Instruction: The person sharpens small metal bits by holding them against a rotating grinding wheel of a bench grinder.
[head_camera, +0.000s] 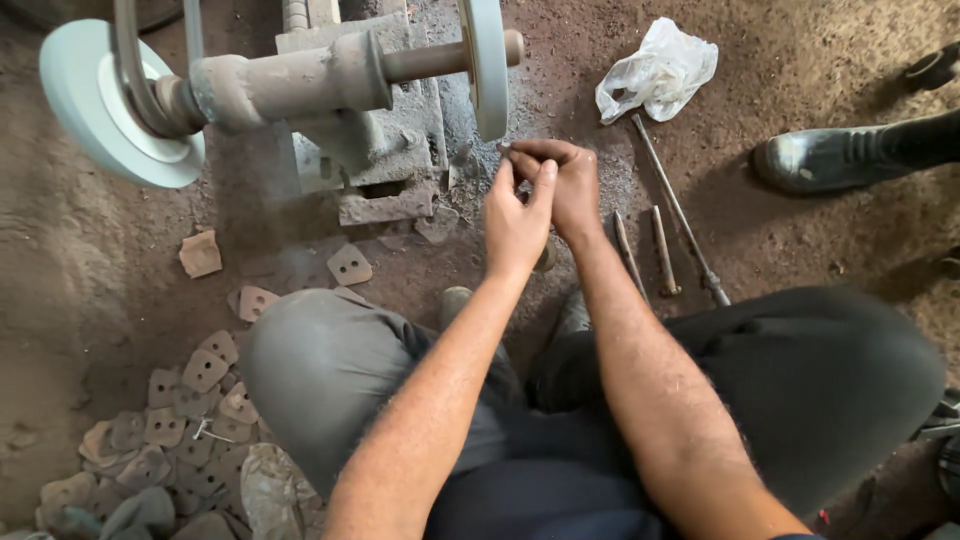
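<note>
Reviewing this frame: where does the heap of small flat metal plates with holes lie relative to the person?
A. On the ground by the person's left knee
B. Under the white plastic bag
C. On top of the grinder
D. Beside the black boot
A: the flat plates are piled on the dirt floor at the lower left, beside the person's left knee, well apart from the crumpled plastic bag and the black boot.

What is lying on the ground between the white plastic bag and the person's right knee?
In the head view, three metal rods lie on the dirt between the plastic bag and the right knee.
</note>
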